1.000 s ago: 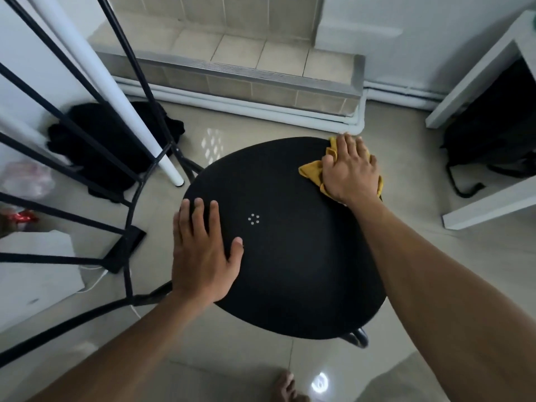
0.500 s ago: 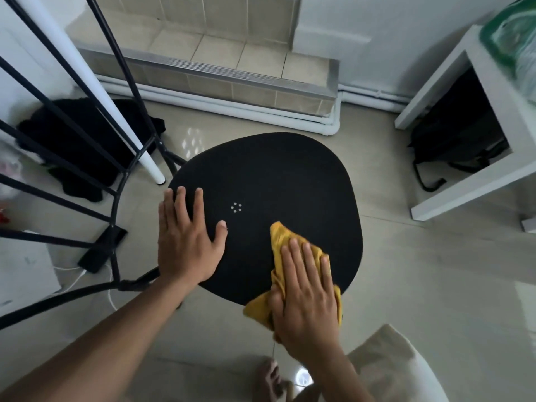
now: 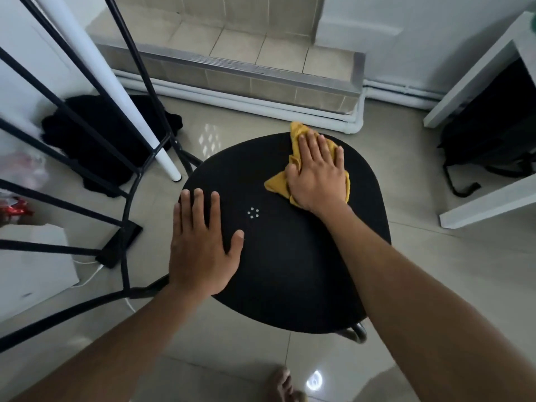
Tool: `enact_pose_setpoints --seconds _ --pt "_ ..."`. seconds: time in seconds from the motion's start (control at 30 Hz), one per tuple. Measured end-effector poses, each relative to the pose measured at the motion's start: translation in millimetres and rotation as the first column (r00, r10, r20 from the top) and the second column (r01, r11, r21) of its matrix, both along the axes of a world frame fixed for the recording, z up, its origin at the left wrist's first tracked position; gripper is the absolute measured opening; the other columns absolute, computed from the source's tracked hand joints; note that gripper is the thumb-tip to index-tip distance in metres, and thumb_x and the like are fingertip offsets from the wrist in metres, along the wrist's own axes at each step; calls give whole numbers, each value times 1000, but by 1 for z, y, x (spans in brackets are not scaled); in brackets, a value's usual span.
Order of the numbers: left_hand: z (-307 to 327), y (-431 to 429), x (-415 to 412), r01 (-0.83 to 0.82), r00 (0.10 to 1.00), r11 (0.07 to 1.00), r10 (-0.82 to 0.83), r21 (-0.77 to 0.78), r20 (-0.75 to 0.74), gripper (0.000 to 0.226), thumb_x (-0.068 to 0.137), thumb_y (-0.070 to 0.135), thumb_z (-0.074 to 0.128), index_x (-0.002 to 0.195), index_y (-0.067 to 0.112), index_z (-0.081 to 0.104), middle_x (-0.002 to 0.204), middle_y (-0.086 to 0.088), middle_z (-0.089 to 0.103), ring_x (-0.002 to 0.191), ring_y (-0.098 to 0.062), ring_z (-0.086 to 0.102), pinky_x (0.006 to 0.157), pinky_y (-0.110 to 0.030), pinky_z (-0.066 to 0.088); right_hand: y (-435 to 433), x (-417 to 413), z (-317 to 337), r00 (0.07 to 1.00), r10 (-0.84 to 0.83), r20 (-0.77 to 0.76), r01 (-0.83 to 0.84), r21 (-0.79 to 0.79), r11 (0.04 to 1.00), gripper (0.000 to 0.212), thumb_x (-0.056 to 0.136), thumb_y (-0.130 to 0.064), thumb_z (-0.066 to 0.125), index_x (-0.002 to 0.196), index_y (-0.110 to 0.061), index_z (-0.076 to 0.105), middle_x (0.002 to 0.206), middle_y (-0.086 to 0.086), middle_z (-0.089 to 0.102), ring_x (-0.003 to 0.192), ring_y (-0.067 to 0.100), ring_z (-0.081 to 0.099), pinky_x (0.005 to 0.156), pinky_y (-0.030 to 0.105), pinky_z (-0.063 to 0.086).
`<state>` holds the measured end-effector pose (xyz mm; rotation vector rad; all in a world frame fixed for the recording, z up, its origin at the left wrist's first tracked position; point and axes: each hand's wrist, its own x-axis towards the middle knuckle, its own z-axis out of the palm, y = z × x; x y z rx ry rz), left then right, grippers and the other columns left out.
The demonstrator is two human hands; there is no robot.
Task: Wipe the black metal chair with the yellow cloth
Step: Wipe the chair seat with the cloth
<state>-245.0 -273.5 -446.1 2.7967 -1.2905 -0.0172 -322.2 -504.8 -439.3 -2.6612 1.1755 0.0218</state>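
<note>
The black metal chair's rounded seat (image 3: 290, 271) fills the middle of the view, with a ring of small pale dots near its centre. My left hand (image 3: 200, 248) lies flat on the seat's left side, fingers straight and spread. My right hand (image 3: 317, 172) presses the crumpled yellow cloth (image 3: 295, 137) flat against the far right part of the seat, fingers straight. Most of the cloth is hidden under that hand; its corners stick out at the far edge and to the left.
A black metal frame (image 3: 127, 181) and a white pole (image 3: 116, 91) stand at the left, over dark clothing (image 3: 98, 146) on the tiled floor. A white shelf unit (image 3: 487, 204) with a black bag (image 3: 493, 140) is at the right. A raised tiled step (image 3: 255, 68) runs behind. My bare foot (image 3: 282, 384) is below.
My right hand has swept the cloth from the seat's near edge back to its far right part. My left hand has stayed flat on the left side.
</note>
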Motion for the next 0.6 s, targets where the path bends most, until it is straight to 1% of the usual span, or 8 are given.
enact_pose_setpoints --seconds 0.1,0.2,0.3,0.37,0.43,0.5,0.53,0.6 --pt "1 -1 0 2 1000 1000 -2 -10 -5 80 91 57 25 152 6 18 157 -24 14 148 -36 2 120 -50 10 -24 32 3 1000 -21 8 20 7 1000 65 98 -45 17 158 -21 13 166 1 10 153 20 1 123 51 -3" --pt "2 -1 0 -3 1000 1000 2 -13 -11 80 92 59 23 152 7 18 157 -24 15 148 -36 2 120 -49 9 -27 46 2 998 -64 -4 64 -2 998 63 98 -43 16 157 -20 19 164 2 18 153 22 6 122 52 -1" --pt "3 -1 0 -16 999 999 15 -31 -28 81 94 63 14 152 8 20 157 -23 16 148 -34 3 120 -48 10 -15 42 0 999 -49 11 50 -37 998 63 99 -43 17 157 -19 18 165 2 15 153 22 4 122 52 -3" --pt "3 -1 0 -19 999 997 16 -68 -52 82 94 64 7 152 8 21 157 -22 17 149 -33 3 120 -48 10 5 36 -1 1000 4 7 -4 -41 999 63 100 -45 15 158 -21 10 166 1 6 153 21 -2 122 50 -5" --pt "4 1 -1 -27 995 988 11 -152 -102 82 93 64 4 152 9 19 158 -19 18 149 -30 4 121 -46 11 35 28 -1 998 67 -3 -67 -36 997 63 101 -47 11 158 -22 3 166 0 0 153 20 -7 123 49 -5" --pt "7 2 -2 -72 980 959 17 -273 -201 80 93 64 5 153 12 15 159 -14 19 149 -25 6 121 -44 13 73 14 -1 992 122 9 -122 -24 992 63 101 -48 9 158 -23 1 166 0 -1 153 20 -8 123 48 -5" --pt "7 4 -3 -119 963 937 29 -329 -267 79 93 63 8 153 14 14 159 -12 19 149 -23 9 120 -44 16 93 6 -1 989 146 19 -145 -15 989 62 101 -47 10 158 -22 2 166 -1 0 153 20 -7 123 48 -4" --pt "6 6 -1 -226 925 879 58 -420 -375 77 90 63 13 153 19 16 158 -7 23 146 -23 20 114 -49 29 133 -14 1 981 190 37 -190 -6 982 62 102 -46 12 158 -21 6 166 0 3 153 21 -5 123 49 0"
